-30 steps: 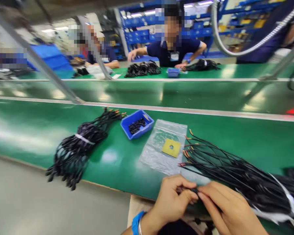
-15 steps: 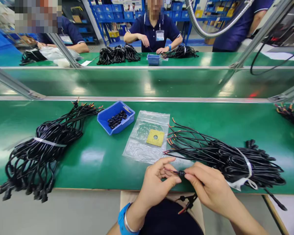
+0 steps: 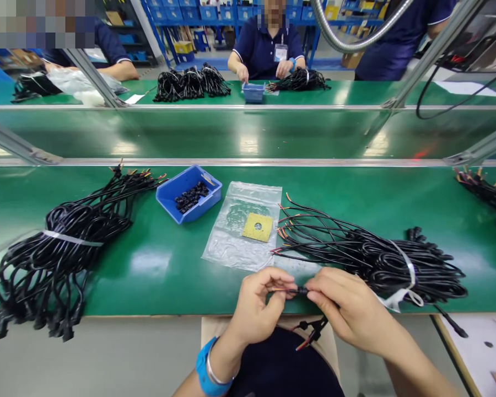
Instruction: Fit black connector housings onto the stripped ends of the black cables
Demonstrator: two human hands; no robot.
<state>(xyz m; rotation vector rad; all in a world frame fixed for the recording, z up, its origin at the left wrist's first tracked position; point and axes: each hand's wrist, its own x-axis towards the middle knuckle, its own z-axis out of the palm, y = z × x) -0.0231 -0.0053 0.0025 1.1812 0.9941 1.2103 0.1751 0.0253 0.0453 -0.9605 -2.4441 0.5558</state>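
Note:
My left hand (image 3: 259, 304) pinches the stripped end of a thin black cable, whose red and yellow wires show between the fingers. My right hand (image 3: 349, 309) grips the same cable from the other side, just behind a small black fitting (image 3: 301, 290) on it. Below, over my lap, hang more black cable ends (image 3: 316, 332) with coloured wires; where they are held is hidden by my right hand. A bundle of black cables (image 3: 380, 259), tied with a white band, lies beyond my right hand, bare wire tips pointing left.
A clear plastic bag (image 3: 219, 248) with a yellow square pad (image 3: 258, 227) lies ahead. Left of it stand a blue bin (image 3: 169, 203) of small black parts and a second tied cable bundle (image 3: 66, 237). Co-workers sit across the metal-framed bench; one person's hand (image 3: 242, 73) touches another blue bin (image 3: 254, 95).
My left fingers have closed nearer the wires and drawn slightly left from the fitting. The view has shifted a little. Across the bench, a co-worker's hand has lowered to the bin.

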